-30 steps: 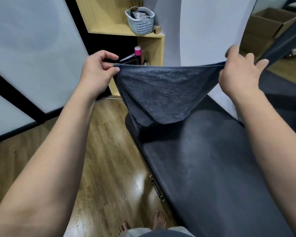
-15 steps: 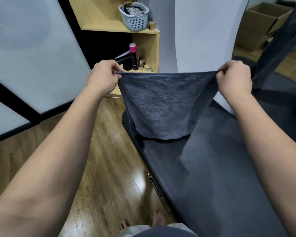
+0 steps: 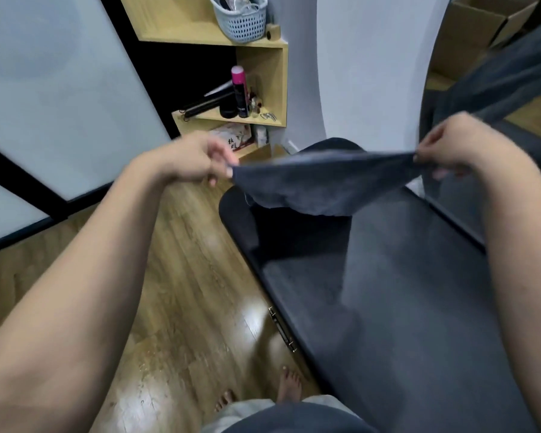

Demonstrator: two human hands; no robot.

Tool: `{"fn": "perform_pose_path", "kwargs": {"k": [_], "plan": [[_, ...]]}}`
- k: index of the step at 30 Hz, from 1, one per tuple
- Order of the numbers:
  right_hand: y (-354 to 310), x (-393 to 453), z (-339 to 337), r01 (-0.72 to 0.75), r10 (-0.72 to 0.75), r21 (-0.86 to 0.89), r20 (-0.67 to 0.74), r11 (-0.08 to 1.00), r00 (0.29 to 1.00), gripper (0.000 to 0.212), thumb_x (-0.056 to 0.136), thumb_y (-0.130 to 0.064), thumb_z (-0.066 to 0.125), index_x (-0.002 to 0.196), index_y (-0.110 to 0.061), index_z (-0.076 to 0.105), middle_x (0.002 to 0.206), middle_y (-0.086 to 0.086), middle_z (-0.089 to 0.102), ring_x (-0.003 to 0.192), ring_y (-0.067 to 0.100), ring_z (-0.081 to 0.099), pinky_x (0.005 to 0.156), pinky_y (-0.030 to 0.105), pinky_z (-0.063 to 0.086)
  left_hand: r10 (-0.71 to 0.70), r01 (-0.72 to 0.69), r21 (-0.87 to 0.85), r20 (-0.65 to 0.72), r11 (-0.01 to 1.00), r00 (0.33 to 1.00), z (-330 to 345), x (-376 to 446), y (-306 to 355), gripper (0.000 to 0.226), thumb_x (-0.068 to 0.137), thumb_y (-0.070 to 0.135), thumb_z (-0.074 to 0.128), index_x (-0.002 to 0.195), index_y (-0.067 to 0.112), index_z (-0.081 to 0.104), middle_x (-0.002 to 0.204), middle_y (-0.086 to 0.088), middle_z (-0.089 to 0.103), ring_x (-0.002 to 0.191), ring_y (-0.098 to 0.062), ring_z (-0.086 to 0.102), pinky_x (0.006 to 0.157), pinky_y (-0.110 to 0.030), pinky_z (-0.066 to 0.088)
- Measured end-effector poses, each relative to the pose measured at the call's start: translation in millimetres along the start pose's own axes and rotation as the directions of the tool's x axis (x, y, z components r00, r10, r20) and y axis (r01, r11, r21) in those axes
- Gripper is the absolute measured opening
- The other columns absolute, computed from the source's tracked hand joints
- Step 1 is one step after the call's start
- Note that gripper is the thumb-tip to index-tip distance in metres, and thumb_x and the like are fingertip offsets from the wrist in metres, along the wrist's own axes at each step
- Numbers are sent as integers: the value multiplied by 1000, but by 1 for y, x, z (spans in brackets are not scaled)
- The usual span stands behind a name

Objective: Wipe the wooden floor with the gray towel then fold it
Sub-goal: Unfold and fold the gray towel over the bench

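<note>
A person's left hand (image 3: pixel 197 157) and right hand (image 3: pixel 450 145) each pinch one end of the single dark gray terry towel (image 3: pixel 322 179), stretched mid-frame above a dark gray upholstered bench (image 3: pixel 403 292) at centre right. The glossy brown wooden plank floor (image 3: pixel 175 292) fills the lower left. Folding looks to be the step in hand; done well, it likely means matching corners evenly and keeping the edge taut before lowering it onto the bench. Counted: one towel, two hands, two bare feet at bottom centre, one pale perforated plastic basket (image 3: pixel 241 17) on the shelf at top.
</note>
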State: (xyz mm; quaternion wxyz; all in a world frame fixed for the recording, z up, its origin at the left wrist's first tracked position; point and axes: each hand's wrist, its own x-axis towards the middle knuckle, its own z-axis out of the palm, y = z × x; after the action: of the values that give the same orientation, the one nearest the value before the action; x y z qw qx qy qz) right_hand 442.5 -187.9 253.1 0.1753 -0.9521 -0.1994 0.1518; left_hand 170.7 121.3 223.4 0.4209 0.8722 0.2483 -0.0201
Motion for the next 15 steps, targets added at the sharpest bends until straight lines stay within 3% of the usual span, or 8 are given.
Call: {"fn": "perform_pose_path", "kwargs": {"k": [2, 6, 9, 11, 13, 15], "plan": [[17, -6, 17, -20, 58, -135, 286, 991, 956, 7, 86, -13, 76, 88, -8, 73, 69, 14, 73, 61, 28, 74, 57, 36, 55, -182, 153, 125, 273, 980, 945, 25, -8, -24, 16, 88, -2, 69, 93, 12, 67, 68, -1, 64, 50, -10, 59, 43, -20, 32], [55, -20, 83, -96, 227, -239, 611, 966, 758, 11, 86, -7, 76, 94, -5, 70, 96, 17, 71, 72, 36, 74, 68, 49, 58, -423, 369, 209, 519, 906, 743, 89, -22, -73, 17, 87, -1, 70, 98, 11, 67, 76, -5, 66, 54, -11, 60, 43, -19, 31], [87, -34, 128, -149, 324, -296, 728, 943, 604, 20, 85, -6, 77, 101, -5, 64, 103, 17, 64, 73, 37, 72, 66, 47, 56, -547, 490, 287, 633, 823, 547, 132, -34, -108, 17, 87, 5, 73, 95, 18, 66, 78, -11, 63, 54, -13, 56, 41, -19, 28], [104, -42, 148, -161, 362, -328, 769, 931, 528, 22, 84, -6, 77, 100, -7, 62, 105, 16, 62, 70, 36, 72, 63, 45, 56, -590, 556, 313, 680, 770, 435, 156, -45, -123, 18, 87, 5, 74, 92, 20, 65, 63, -7, 60, 50, -13, 56, 40, -17, 26], [116, -48, 162, -163, 379, -345, 788, 924, 485, 21, 85, -8, 77, 99, -9, 62, 100, 15, 64, 64, 33, 72, 58, 41, 57, -589, 599, 296, 714, 744, 378, 171, -51, -132, 20, 88, 3, 72, 90, 21, 64, 54, -3, 58, 46, -11, 58, 39, -15, 24], [120, -46, 168, -178, 370, -325, 777, 929, 510, 21, 85, -9, 77, 98, -10, 60, 83, 13, 66, 54, 28, 69, 51, 34, 56, -587, 623, 264, 708, 736, 393, 175, -50, -134, 20, 88, 2, 72, 88, 21, 64, 57, -3, 57, 45, -10, 58, 39, -14, 23]]}}
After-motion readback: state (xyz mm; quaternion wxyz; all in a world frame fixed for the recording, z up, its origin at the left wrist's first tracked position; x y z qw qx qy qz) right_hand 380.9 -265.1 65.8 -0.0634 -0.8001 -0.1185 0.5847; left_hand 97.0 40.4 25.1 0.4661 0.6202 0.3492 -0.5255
